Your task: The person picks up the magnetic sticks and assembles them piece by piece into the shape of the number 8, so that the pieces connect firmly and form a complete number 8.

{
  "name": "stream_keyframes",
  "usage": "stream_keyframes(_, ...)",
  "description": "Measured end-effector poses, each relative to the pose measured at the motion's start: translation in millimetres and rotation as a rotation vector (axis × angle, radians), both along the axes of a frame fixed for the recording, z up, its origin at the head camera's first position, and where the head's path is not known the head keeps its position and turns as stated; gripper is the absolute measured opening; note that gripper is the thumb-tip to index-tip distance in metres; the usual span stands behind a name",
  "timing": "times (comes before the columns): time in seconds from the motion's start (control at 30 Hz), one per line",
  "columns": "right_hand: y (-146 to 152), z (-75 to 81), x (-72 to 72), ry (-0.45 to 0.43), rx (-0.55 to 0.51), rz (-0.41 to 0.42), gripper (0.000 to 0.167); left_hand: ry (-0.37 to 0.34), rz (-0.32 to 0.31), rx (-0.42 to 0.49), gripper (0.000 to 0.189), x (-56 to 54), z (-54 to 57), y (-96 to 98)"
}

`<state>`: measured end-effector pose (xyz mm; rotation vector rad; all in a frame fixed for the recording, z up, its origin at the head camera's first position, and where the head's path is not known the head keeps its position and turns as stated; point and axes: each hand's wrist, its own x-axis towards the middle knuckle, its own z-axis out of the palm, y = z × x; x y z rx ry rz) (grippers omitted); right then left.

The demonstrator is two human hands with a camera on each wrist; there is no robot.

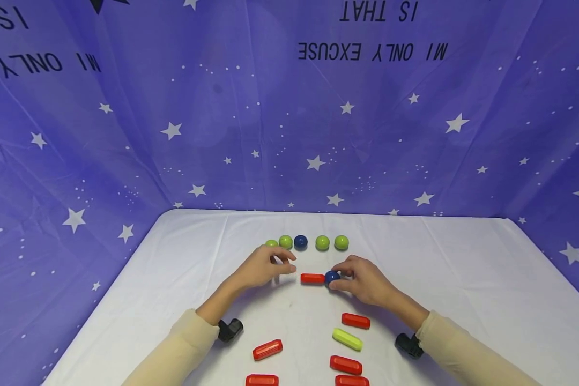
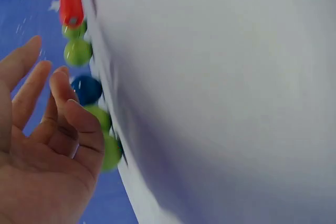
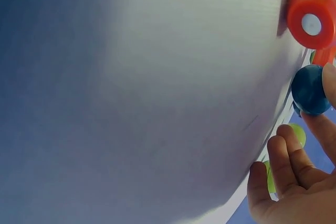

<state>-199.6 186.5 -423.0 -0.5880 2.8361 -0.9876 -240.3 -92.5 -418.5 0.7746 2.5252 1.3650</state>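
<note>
My right hand (image 1: 365, 280) pinches a dark blue ball (image 1: 332, 277) between thumb and forefinger; its other fingers spread loosely in the right wrist view. A red stick (image 1: 312, 279) lies against the left side of that ball, pointing left. In the right wrist view the blue ball (image 3: 311, 89) shows between the fingertips. Just left of the stick's free end, my left hand (image 1: 265, 266) hovers with relaxed fingers and holds nothing. Its thumb and forefinger stand apart in the head view. Behind it sits a row of green balls (image 1: 322, 243) with one blue ball (image 1: 301, 242) among them.
Nearer the front lie a red stick (image 1: 355, 320), a yellow-green stick (image 1: 347, 339) and more red sticks (image 1: 346, 365) on the right. Two others, one a tilted red stick (image 1: 267, 349), lie front left. A starry purple cloth (image 1: 289, 134) walls the white table (image 1: 183, 257).
</note>
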Motion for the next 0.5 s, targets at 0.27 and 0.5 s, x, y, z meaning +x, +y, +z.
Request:
stream_keyframes(0.27, 0, -1.0, 0.4, -0.001, -0.006, 0.003, 0.032, -0.012, 0.214, 0.13, 0.033, -16.5, 4.6, -29.9)
stream_keyframes(0.5, 0, -1.4, 0.4, 0.003, -0.004, 0.003, 0.033, -0.014, 0.326, 0.122, 0.038, -24.6, -3.5, -40.2)
